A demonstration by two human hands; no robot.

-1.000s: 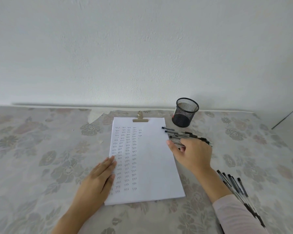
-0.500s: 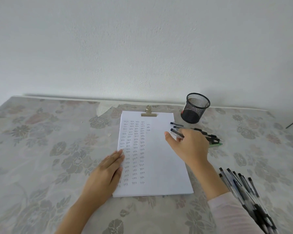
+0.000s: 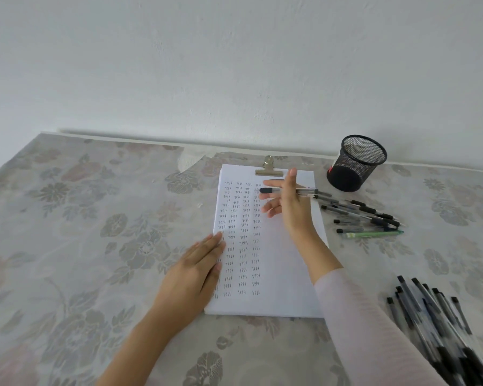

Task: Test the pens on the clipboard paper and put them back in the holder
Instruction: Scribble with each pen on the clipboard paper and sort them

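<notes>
White clipboard paper (image 3: 279, 260) with columns of small pen marks lies in the middle of the table, held by a metal clip (image 3: 268, 169). My left hand (image 3: 198, 270) rests flat on the paper's left edge. My right hand (image 3: 286, 201) hovers over the upper right of the paper and holds a clear black-capped pen (image 3: 304, 191) level between its fingers. A black mesh holder (image 3: 356, 162) stands upright at the back right. Several pens (image 3: 365, 215) lie beside the paper, one of them green (image 3: 371, 234).
A second bunch of several black pens (image 3: 441, 327) lies at the near right, beside my right sleeve. A floral cloth (image 3: 81, 246) covers the table, which ends at a white wall (image 3: 234, 65) behind.
My right hand has lifted one pen from the pile beside the paper and carried it left over the upper part of the sheet. My left hand stays flat on the paper's edge.
</notes>
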